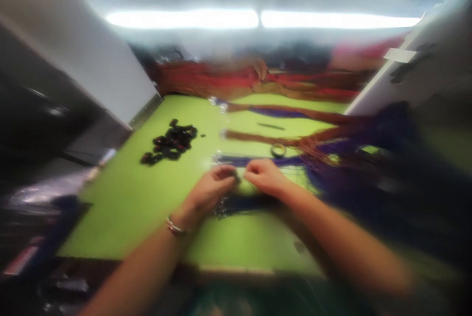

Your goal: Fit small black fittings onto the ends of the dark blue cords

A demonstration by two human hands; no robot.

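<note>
Your left hand [212, 189] pinched a small, dark, blurry-edged piece [236, 177] over the bright green worktop [147, 213]; your right hand [266, 176], fingers pressed together, was just right.

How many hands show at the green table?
3: the left hand, a small dark piece at its fingers; the right hand beside it; and a co-worker's hand at the red wires along the far side. Others may be hidden.
</note>
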